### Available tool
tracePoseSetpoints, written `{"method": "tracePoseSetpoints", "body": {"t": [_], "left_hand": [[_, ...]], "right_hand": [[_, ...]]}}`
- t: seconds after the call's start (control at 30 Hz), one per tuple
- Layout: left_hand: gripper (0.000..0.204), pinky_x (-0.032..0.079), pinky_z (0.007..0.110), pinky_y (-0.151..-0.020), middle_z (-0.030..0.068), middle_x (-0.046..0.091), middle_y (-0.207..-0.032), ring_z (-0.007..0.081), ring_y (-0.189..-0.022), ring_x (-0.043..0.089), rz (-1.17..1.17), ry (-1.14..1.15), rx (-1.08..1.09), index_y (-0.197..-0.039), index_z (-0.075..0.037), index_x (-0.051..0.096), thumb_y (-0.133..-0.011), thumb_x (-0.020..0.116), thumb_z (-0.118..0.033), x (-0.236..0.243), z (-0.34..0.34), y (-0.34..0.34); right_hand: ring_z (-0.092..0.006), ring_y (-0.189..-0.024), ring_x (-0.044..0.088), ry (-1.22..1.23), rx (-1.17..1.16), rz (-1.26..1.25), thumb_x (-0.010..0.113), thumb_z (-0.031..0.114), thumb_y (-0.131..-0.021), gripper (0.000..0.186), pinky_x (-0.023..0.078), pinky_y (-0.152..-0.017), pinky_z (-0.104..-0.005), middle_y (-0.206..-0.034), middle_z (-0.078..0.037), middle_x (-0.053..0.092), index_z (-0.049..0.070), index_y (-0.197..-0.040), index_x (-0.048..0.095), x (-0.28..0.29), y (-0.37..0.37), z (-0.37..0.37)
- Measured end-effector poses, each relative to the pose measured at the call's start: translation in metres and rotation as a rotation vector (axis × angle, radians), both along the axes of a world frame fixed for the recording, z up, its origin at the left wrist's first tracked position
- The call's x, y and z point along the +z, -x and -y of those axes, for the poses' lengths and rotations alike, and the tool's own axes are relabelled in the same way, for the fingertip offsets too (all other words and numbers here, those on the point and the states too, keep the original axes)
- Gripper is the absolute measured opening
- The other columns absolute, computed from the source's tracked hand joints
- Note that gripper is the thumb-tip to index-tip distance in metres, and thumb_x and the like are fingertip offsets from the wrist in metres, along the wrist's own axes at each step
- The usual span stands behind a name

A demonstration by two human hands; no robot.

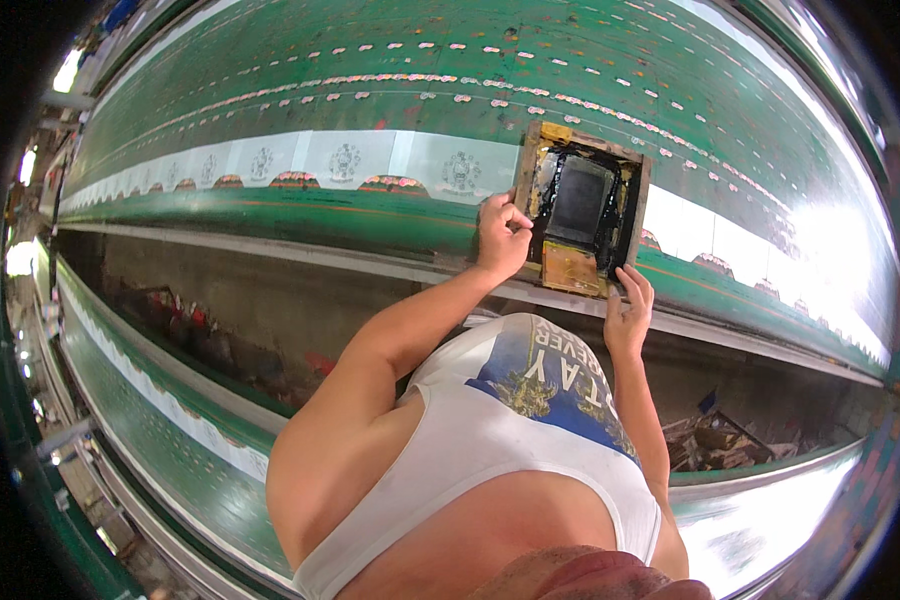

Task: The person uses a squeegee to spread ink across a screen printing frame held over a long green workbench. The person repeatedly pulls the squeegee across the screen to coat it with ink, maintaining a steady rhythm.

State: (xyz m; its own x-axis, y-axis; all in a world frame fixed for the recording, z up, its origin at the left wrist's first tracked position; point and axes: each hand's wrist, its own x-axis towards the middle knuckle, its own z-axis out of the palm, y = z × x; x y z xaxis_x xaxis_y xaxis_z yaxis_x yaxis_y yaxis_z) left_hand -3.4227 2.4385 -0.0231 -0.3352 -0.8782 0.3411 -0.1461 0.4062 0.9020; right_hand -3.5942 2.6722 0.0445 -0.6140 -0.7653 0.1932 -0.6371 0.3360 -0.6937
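Hands on the wooden printing frame [582,208]: left hand [501,234] clenched around its left edge, right hand [629,307] open-fingered against its lower right corner, green cloth [370,90] beneath.

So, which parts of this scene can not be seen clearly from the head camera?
- Left hand fingertips: curled over the wooden printing frame, so its grip is hidden.
- Frame's mesh: dark with ink, pattern unreadable.
- Green cloth at right: washed out by glare.
- Emblems on the white band: too small.
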Motion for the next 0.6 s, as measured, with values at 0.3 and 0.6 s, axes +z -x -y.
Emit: {"method": "tracePoseSetpoints", "body": {"t": [0.3,0.6], "left_hand": [[0.016,0.051,0.048,-0.109,0.0215,0.071,-0.127,0.0436,-0.126,0.066,0.107,-0.034,0.006,-0.081,-0.005,0.068,-0.075,0.076,0.007,0.002,-0.005,0.006],[0.016,0.051,0.047,-0.112,0.0218,0.072,-0.126,0.0424,-0.13,0.066,0.098,-0.165,-0.033,-0.089,-0.005,0.073,-0.077,0.077,0.004,0.001,-0.003,0.006]], "right_hand": [[-0.0387,-0.137,0.062,-0.085,0.522,-0.278,0.086,0.007,-0.083,0.056,0.051,-0.114,-0.0529,-0.146,-0.014,0.066,0.006,-0.137,0.073,0.042,-0.006,0.032],[-0.0386,-0.111,0.072,-0.307,0.731,-0.329,0.07,-0.002,-0.087,0.036,0.058,-0.096,-0.0492,-0.115,-0.015,0.076,0.003,-0.122,0.077,0.063,0.026,0.08]]}}
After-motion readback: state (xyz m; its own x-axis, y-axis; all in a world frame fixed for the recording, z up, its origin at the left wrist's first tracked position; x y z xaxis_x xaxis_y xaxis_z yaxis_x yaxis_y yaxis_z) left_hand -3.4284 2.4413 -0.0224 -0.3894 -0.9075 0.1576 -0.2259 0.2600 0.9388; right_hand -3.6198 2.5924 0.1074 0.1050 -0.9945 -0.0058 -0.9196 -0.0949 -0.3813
